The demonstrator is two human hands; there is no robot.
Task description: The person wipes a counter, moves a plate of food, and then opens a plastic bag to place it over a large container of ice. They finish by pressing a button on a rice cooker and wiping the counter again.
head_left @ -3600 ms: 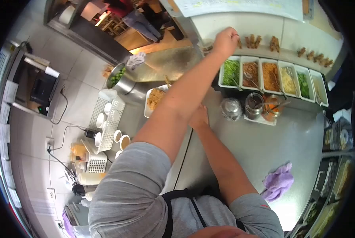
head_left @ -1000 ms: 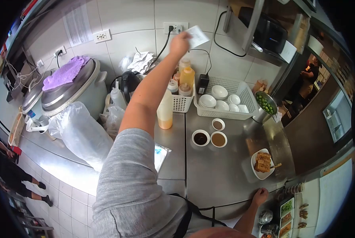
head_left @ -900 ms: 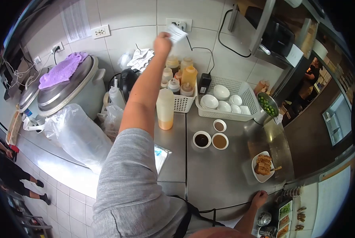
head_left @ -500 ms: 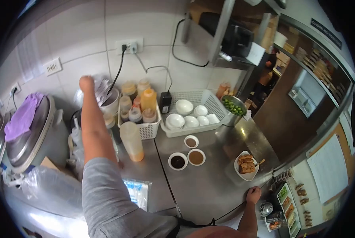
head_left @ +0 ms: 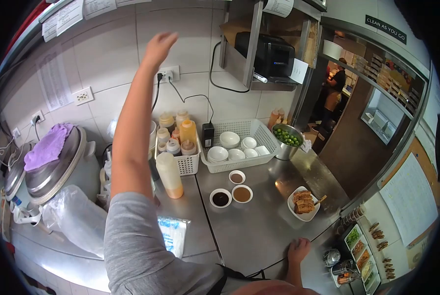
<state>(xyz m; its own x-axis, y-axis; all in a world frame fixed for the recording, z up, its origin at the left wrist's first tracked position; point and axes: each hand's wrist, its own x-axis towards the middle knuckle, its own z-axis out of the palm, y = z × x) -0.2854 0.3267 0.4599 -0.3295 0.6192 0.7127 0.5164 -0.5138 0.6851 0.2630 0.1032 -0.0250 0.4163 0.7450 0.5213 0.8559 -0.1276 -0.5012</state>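
Observation:
My left hand (head_left: 161, 47) is raised high in front of the tiled wall, close to the outlet, fingers loosely stretched and nothing visible in them. At the counter's front edge rests my right hand (head_left: 299, 250), its fingers apart and empty. Beyond it lies a white dish of browned sliced meat (head_left: 303, 202) with a stick-like piece at its side. Three small sauce bowls stand mid-counter: dark sauce (head_left: 220, 198), brown sauce (head_left: 242, 193) and a smaller one (head_left: 237, 177). A squeeze bottle (head_left: 169, 174) with a little orange sauce stands beside my left arm.
A white basket (head_left: 189, 165) holds several sauce bottles; another basket (head_left: 215, 168) holds white bowls. A metal pot of green limes (head_left: 287, 136) stands behind. Lidded pots (head_left: 53, 162) and a plastic bag (head_left: 75, 219) are left. A shelf with a black machine (head_left: 266, 56) overhangs the back.
My left hand has risen up and right, away from the foil-like packet and white container near the wall. My right hand has shifted slightly left, its fingers uncurling. The view has tilted upward.

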